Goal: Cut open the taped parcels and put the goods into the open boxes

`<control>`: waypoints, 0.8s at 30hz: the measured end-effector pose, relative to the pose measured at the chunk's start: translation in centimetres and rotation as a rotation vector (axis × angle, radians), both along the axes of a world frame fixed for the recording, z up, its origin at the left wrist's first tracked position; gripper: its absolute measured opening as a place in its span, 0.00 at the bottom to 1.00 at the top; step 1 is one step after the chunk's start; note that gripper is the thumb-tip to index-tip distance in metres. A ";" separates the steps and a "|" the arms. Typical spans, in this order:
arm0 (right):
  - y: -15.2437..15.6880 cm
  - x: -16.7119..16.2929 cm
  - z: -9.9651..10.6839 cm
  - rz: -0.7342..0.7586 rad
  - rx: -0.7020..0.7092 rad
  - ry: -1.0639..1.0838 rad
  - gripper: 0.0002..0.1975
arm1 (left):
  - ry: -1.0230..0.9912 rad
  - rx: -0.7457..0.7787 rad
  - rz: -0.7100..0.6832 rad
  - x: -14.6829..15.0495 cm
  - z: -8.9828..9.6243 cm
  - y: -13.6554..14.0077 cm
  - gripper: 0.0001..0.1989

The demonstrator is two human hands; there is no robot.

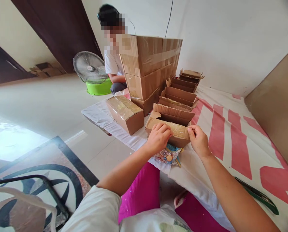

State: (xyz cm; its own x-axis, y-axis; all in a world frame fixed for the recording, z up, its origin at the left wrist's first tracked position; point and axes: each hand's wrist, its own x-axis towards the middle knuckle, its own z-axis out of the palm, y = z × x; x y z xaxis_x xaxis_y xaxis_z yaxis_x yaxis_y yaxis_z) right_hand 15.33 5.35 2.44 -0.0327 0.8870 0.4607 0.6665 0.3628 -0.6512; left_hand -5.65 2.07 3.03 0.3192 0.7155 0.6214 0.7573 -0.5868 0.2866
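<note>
Pinching the likely light, bendable corrugated carton [179,142] near frame centre, the right hand [198,140] sensibly takes a corner; left hand [159,136] grip unclear.

Left hand [159,135] palm-down, right hand [198,139] in a pinch (arms [124,170] forward)

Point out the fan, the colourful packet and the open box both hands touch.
Fan [90,68], head view: its hub.
Colourful packet [170,156], head view: its printed face.
Open box [179,129], head view: its taped front flap.
</note>
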 end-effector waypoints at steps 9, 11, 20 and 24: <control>-0.1 -0.2 -0.3 0.046 0.056 0.029 0.14 | -0.215 -0.164 0.106 0.9 1.0 0.2 0.05; -0.2 -0.2 -0.4 0.052 0.074 0.028 0.14 | -0.244 -0.206 0.135 1.0 1.3 0.4 0.05; -0.6 -0.1 -0.7 0.077 0.133 0.039 0.13 | -0.203 -0.312 0.215 0.6 2.4 0.3 0.05; -0.5 0.0 -0.9 0.083 0.152 0.038 0.12 | -0.129 -0.269 0.233 0.8 2.2 0.3 0.06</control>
